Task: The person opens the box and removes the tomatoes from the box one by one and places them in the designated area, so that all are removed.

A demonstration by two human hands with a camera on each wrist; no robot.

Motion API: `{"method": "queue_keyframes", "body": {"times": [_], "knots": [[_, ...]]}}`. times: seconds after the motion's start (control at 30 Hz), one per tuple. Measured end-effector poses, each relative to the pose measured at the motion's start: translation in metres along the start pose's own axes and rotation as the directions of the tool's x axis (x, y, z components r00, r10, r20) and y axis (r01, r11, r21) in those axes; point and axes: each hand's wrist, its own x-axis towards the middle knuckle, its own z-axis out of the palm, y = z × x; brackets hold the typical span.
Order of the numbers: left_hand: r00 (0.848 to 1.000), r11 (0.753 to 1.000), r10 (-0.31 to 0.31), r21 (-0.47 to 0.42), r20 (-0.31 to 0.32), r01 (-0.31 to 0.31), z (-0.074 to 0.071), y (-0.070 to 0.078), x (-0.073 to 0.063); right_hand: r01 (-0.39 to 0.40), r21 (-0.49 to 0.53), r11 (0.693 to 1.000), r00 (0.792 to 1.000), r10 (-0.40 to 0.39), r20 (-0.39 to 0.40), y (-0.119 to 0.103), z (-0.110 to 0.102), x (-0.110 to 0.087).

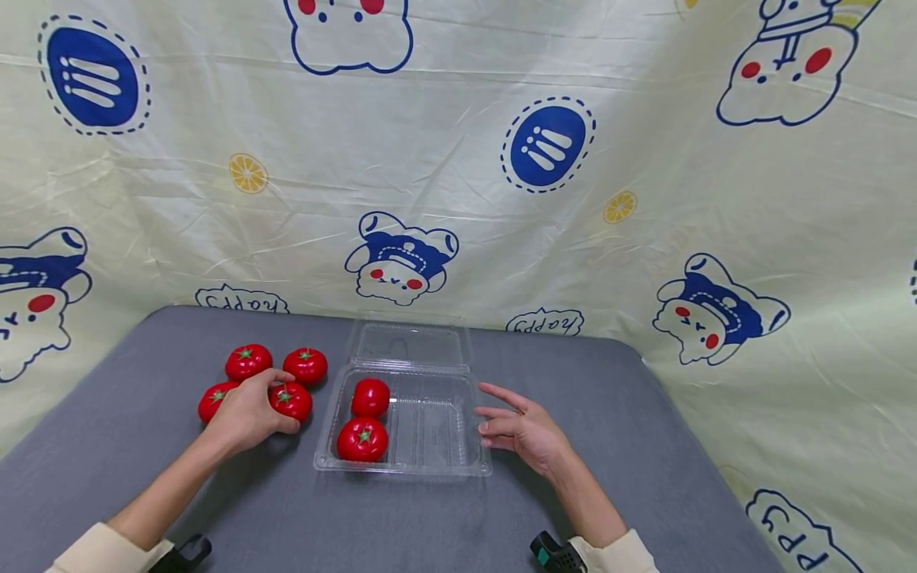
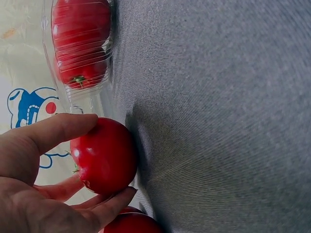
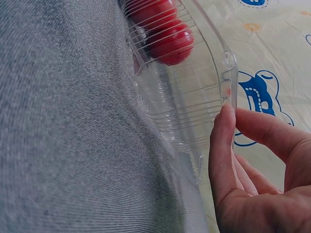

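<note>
My left hand [image 1: 252,410] grips a red tomato [image 1: 291,402] with thumb and fingers spread round its sides. In the left wrist view this tomato [image 2: 108,156] is low against the grey cloth, its green stem toward the palm. Three other tomatoes lie close by, one [image 1: 306,366] behind and one [image 1: 217,400] partly hidden by the hand. A clear plastic container [image 1: 440,468] stands with two tomatoes along its left side, the front one [image 1: 363,440] stem up. My right hand [image 1: 528,434] pinches the container's right rim [image 3: 232,80] between thumb and fingertip, other fingers extended.
The container's hinged lid [image 1: 411,342] lies folded back, away from me. Everything stands on a grey cloth-covered table [image 1: 423,525]. A pale printed curtain [image 1: 458,119] hangs right behind its far edge.
</note>
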Motion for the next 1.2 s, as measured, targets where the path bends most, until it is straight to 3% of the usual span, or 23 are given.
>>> {"method": "queue_keyframes", "body": {"times": [0.57, 0.97, 1.2], "knots": [[1.0, 1.0, 0.009, 0.006, -0.007, -0.009, 0.0, 0.005, -0.002, 0.004, 0.003, 1.0, 1.0, -0.003, -0.004, 0.001, 0.0, 0.0], [0.998, 0.999, 0.049, -0.022, -0.042, -0.05, -0.016, 0.024, -0.007, 0.003, -0.004, 1.0, 1.0, -0.003, -0.003, 0.0, 0.0, 0.0], [0.999, 0.998, 0.033, -0.045, -0.025, -0.034, -0.02, 0.028, -0.007, 0.003, -0.001, 1.0, 1.0, -0.003, 0.0, 0.0, 0.0, -0.001]]}}
